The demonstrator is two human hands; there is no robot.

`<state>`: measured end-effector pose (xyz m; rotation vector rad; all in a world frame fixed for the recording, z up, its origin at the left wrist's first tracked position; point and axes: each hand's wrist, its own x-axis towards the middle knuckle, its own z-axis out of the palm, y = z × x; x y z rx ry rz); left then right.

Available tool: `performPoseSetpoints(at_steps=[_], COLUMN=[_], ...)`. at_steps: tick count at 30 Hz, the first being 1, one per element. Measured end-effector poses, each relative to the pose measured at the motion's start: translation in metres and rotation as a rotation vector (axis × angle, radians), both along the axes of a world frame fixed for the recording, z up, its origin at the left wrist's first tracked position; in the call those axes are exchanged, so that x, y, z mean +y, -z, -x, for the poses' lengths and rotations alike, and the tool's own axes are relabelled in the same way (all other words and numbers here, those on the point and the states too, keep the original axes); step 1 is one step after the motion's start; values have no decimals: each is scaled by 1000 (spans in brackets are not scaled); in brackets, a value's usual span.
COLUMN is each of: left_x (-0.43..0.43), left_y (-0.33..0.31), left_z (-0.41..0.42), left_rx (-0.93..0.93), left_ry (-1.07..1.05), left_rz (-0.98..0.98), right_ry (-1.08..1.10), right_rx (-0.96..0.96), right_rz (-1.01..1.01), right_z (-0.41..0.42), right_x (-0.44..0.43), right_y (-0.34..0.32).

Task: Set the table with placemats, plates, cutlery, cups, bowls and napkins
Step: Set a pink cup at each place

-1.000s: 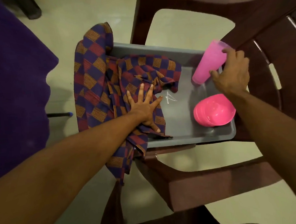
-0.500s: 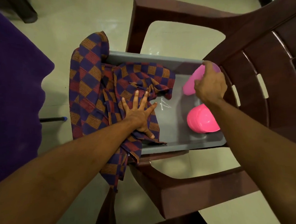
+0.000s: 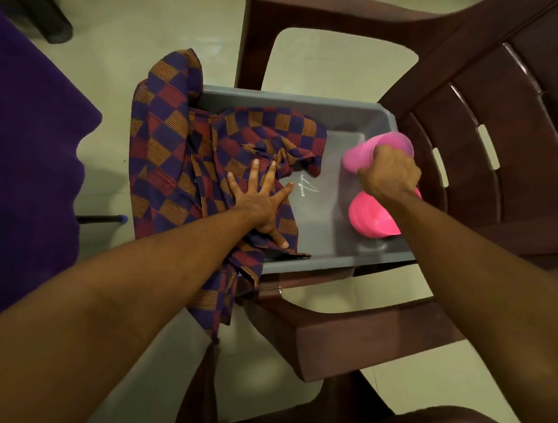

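A grey plastic tub (image 3: 300,99) rests on the arms of a brown plastic chair. A purple, red and orange checked cloth (image 3: 176,158) lies bunched in the tub's left half and hangs over its left rim. My left hand (image 3: 264,202) presses flat on this cloth with fingers spread. My right hand (image 3: 388,175) grips a pink plastic cup (image 3: 365,152), held on its side over the tub's right part. Below that hand, a pink bowl (image 3: 369,217) sits in the tub's right near corner, partly hidden by my wrist.
The brown plastic chair (image 3: 482,146) fills the right side, its slatted back to the right and one arm (image 3: 360,337) crossing below the tub. A purple cloth-covered surface (image 3: 20,168) is at the left. Pale tiled floor (image 3: 124,50) shows between them.
My right hand has shifted its hold on the pink cup, now wrapping round it from above and tipping it on its side over the tub. My left hand stays pressed on the checked cloth.
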<state>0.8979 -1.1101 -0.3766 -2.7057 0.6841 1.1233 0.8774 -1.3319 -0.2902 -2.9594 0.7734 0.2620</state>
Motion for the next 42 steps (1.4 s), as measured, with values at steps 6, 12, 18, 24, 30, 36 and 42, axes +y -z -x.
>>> performPoseSetpoints(at_steps=[6, 12, 18, 24, 30, 36, 42], left_x=[-2, 17, 40, 41, 92, 160, 218], left_y=[-2, -29, -112, -214, -307, -346, -366], left_z=[0, 10, 42, 110, 219, 372, 503], left_rx=[14, -9, -43, -45, -22, 44, -46], left_ry=[-12, -229, -413, -365, -333, -519, -714], left_rz=[0, 544, 1057, 1147, 1142, 1174, 1143], right_ry=[-138, -260, -342, -364, -417, -293, 41], right_rx=[6, 4, -103, -214, -248, -417, -473], right_rz=[14, -162, -425, -760, -1051, -1316, -1446], right_z=[6, 24, 67, 128, 243, 381, 489], right_x=[-3, 13, 40, 76, 128, 212, 289], right_y=[3, -26, -83, -174, -250, -275, -273])
